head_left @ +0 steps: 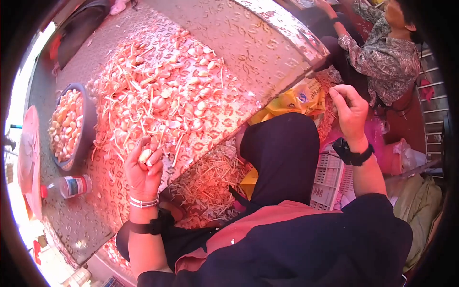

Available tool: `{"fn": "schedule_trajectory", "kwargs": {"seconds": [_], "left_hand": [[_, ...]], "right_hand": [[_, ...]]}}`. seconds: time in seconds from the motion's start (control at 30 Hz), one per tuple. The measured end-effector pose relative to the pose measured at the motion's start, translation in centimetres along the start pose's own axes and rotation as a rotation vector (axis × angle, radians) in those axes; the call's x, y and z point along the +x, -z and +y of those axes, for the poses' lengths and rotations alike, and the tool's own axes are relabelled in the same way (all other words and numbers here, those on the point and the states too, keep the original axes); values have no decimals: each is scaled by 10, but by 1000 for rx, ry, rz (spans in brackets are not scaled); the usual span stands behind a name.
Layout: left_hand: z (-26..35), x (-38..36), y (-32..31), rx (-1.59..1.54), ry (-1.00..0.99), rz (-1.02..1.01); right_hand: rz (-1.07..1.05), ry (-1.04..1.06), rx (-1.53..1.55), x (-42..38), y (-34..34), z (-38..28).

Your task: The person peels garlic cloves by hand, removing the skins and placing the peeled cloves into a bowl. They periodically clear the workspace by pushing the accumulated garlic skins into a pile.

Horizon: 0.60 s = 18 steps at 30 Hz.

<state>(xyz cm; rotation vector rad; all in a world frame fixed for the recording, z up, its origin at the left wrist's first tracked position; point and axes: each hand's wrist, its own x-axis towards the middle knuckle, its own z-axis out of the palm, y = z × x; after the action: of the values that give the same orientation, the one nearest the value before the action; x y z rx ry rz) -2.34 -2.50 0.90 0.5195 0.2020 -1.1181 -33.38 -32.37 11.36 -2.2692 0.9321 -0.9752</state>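
Observation:
My left hand point(143, 167) is over the near edge of the patterned table point(248, 38), its fingers curled round a pale garlic clove point(145, 156). Behind it spreads a wide pile of cloves, skins and thin stalks point(158, 95). My right hand point(350, 109) is raised to the right of the table, beside a yellow bag point(301, 98). Its thumb and index finger are pinched together; whatever may be between them is too small to make out.
A dark bowl point(87, 129) full of cloves stands at the left, near a plastic bottle point(74, 186) lying down. Stalks point(210, 179) heap below the table edge. White crates point(327, 179) stand by my right knee. A co-worker point(382, 62) sits at the upper right.

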Motion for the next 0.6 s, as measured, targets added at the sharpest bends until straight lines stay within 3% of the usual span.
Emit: {"fn": "schedule_trajectory", "kwargs": {"seconds": [0.07,0.2,0.27,0.33,0.4,0.47,0.6], "left_hand": [[3,-2,-4,-28,-10,-32],[6,-4,-6,8,-55,34],[11,-7,-2,6,-57,-37],[11,-13,-15,38,-131,72],[17,-15,-9,-2,-149,36],[23,-15,6,-33,-114,-63],[21,-21,3,-78,-76,-118]], "right_hand": [[-148,391,114,14,-13,-88],[-170,664,269,60,-56,-189],[56,1244,-640,95,-64,-221],[-106,702,549,106,-123,-240],[-133,1029,-73,126,-165,-201],[-450,593,12,112,-213,-148],[-806,444,-414,55,-247,-48]]}}
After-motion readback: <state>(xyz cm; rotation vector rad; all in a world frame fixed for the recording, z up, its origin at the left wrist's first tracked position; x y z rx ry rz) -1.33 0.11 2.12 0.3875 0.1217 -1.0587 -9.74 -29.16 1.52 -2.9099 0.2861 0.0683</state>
